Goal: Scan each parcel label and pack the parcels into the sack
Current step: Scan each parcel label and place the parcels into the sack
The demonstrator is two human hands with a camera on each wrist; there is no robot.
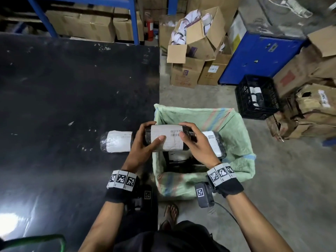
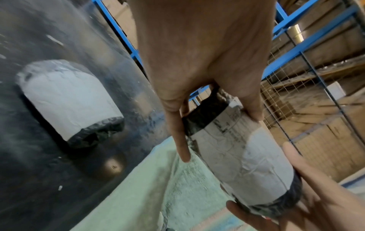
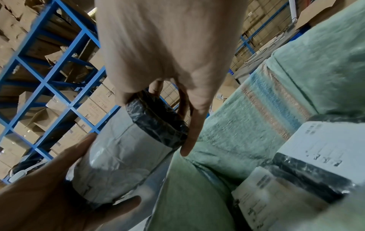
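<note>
Held parcel (image 1: 166, 138): cylinder in black wrap, white label with barcode facing up, lying level above near-left corner of sack, gripped at both ends
Second parcel (image 1: 116, 141): same black roll with white label, lying on its side on black table (image 1: 63, 88), just left of sack
Sack (image 1: 234, 135): pale green woven, blue and orange stripes, mouth open, standing on floor against table edge; several labelled black parcels (image 1: 213, 142) inside

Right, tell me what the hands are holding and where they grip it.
Both hold one rolled parcel over the sack: left hand at its left end, right hand at its right end.
</note>
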